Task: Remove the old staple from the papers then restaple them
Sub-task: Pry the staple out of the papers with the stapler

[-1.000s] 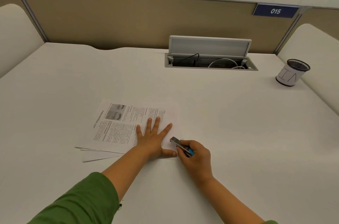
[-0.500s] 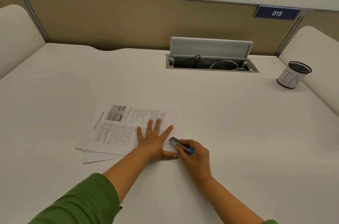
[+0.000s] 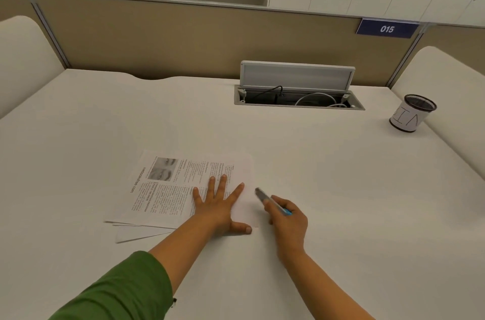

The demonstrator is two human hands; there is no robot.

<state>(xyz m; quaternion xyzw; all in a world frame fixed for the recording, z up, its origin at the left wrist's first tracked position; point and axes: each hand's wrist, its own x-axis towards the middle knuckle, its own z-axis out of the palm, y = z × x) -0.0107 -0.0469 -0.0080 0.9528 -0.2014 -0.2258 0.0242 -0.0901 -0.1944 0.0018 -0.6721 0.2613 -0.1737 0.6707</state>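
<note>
Right hand grip: the right hand (image 3: 287, 220) has its fingers curled tight around a small metal tool with a blue plastic end (image 3: 271, 201); it may be a stapler or a staple remover, I cannot tell which.
Tool axis: the long axis runs from about 4 o'clock, at the blue end inside the fist, to about 10 o'clock, where the grey metal tip sticks out.
Key relation: the tip is just beside the right edge of the stack of white printed papers (image 3: 183, 188) and does not touch it; the papers lie at about 9 o'clock from the tip.
Left hand: the left hand (image 3: 220, 209) lies flat on the papers, fingers spread apart, and presses them on the white desk (image 3: 341, 175).
Nearer hand: the left hand is on the papers; the right one is nearer to the free edge.
Papers: the sheets are fanned at the lower left, so they look loose there.
Hidden: I cannot find the old staple; the tool tip is blurred, and the corner under the left thumb is covered.
</note>
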